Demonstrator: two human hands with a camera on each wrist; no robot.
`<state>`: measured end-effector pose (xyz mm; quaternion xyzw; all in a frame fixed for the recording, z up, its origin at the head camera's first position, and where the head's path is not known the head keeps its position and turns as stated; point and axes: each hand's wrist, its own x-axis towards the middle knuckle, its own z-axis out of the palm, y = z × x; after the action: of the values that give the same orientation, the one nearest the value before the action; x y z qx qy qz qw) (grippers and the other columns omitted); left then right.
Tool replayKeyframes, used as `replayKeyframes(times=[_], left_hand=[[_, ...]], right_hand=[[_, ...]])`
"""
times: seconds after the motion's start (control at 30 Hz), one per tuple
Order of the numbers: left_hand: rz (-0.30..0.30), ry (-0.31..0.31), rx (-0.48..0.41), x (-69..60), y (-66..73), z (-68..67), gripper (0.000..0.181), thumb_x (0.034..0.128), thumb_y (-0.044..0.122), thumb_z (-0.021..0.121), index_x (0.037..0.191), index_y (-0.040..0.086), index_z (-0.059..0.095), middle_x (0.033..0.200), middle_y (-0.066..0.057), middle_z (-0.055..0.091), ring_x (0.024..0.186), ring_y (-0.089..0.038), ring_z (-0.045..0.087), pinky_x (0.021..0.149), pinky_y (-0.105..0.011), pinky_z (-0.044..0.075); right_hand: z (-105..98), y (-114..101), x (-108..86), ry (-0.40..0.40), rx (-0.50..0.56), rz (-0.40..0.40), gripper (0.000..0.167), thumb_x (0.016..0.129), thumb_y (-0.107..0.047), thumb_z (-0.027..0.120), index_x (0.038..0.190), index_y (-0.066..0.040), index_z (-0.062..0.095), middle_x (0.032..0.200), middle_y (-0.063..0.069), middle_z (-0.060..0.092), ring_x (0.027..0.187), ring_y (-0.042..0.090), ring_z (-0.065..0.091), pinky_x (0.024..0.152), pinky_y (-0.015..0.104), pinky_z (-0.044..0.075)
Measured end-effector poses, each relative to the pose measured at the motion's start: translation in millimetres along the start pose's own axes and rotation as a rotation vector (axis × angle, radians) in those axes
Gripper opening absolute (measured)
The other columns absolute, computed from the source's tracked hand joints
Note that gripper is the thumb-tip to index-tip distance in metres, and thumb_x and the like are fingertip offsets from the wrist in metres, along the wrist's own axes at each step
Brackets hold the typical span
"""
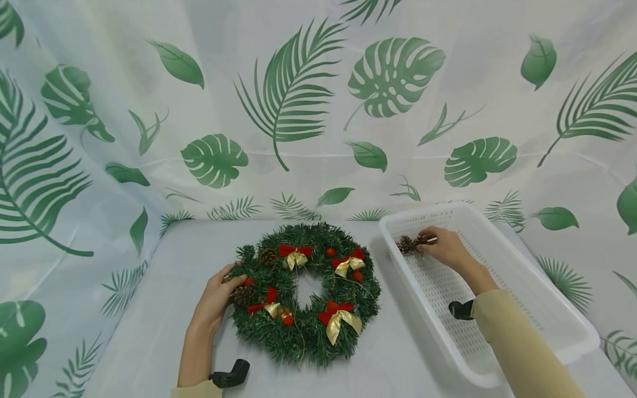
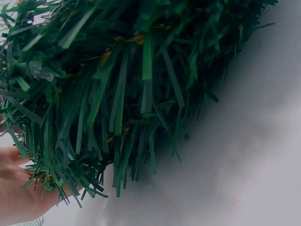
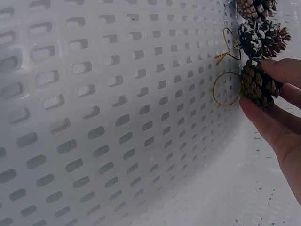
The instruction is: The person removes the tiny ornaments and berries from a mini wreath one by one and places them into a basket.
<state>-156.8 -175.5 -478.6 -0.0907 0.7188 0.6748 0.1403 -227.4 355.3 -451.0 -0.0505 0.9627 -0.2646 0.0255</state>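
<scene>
A green wreath lies flat, trimmed with red-and-gold bows, red balls and pine cones. At its left edge my left hand grips the greenery, thumb on top; in the left wrist view the strands partly cover that hand. Inside the white basket, my right hand pinches a brown pine cone between thumb and fingers. A gold string loop hangs from this cone. Right beside it are more pine cones, some with white-tipped scales, near the basket's far left corner.
The wreath and basket stand side by side on a white-covered table, the basket to the right. Behind them hangs a white curtain with green leaf prints. The basket's raised rim runs between the two.
</scene>
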Motion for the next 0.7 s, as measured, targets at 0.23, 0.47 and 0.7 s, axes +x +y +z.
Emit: replayKeyframes(times=[0.23, 0.47, 0.7], left_hand=[[-0.001, -0.004, 0.010, -0.3, 0.4, -0.7, 0.076, 0.1054, 0.020, 0.057, 0.166, 0.005, 0.014, 0.170, -0.028, 0.002, 0.154, -0.048, 0.015, 0.123, -0.066, 0.020], [0.001, 0.005, 0.007, -1.2, -1.0, 0.0, 0.072, 0.1055, 0.018, 0.056, 0.165, 0.005, 0.018, 0.169, -0.028, 0.008, 0.151, -0.047, 0.023, 0.122, -0.064, 0.024], [-0.005, -0.001, 0.020, -1.7, -2.1, 1.5, 0.074, 0.1053, 0.020, 0.056, 0.166, 0.006, 0.016, 0.171, -0.026, 0.002, 0.155, -0.048, 0.013, 0.123, -0.065, 0.021]], right_hand=[[-2.9, 1.4, -2.5, -0.016, 0.007, -0.002, 0.049, 0.095, -0.014, 0.071, 0.131, 0.015, 0.057, 0.127, 0.039, 0.062, 0.114, 0.054, 0.063, 0.084, 0.056, 0.059], [-14.1, -4.5, -6.5, 0.001, -0.010, -0.007, 0.048, 0.096, -0.013, 0.070, 0.132, 0.015, 0.057, 0.127, 0.040, 0.061, 0.114, 0.053, 0.064, 0.084, 0.055, 0.059], [-23.9, -7.7, -19.0, 0.034, -0.029, 0.016, 0.048, 0.098, -0.016, 0.069, 0.135, 0.012, 0.057, 0.131, 0.036, 0.060, 0.116, 0.051, 0.064, 0.086, 0.055, 0.059]])
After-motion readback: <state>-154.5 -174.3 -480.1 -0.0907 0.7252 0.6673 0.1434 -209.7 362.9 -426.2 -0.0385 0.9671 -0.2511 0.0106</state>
